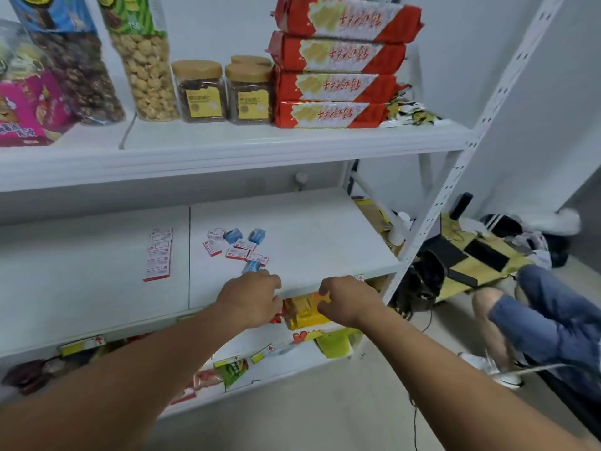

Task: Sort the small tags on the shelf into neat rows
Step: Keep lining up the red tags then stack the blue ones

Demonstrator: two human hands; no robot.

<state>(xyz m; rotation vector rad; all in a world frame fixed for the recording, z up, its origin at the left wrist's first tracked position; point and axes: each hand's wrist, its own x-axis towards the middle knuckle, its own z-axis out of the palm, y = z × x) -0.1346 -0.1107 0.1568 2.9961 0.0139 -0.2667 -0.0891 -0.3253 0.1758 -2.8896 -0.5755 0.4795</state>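
Note:
On the middle shelf [309,222], a neat column of red-and-white tags [158,253] lies left of the board seam. Right of the seam is a loose cluster of red-and-white tags [240,250] mixed with blue tags [233,236]. One blue tag [251,266] sticks out just beyond the curled fingers of my left hand [252,299], which pinches its near end at the shelf's front. My right hand [346,299] hovers at the shelf's front edge, fingers curled, with nothing visible in it.
The upper shelf carries red biscuit packs [338,63], two brown jars [224,91] and snack bags [143,60]. Yellow and green packets [305,315] sit on lower shelves. A seated person's legs [536,317] and clutter lie on the floor to the right, beside the white upright [448,187].

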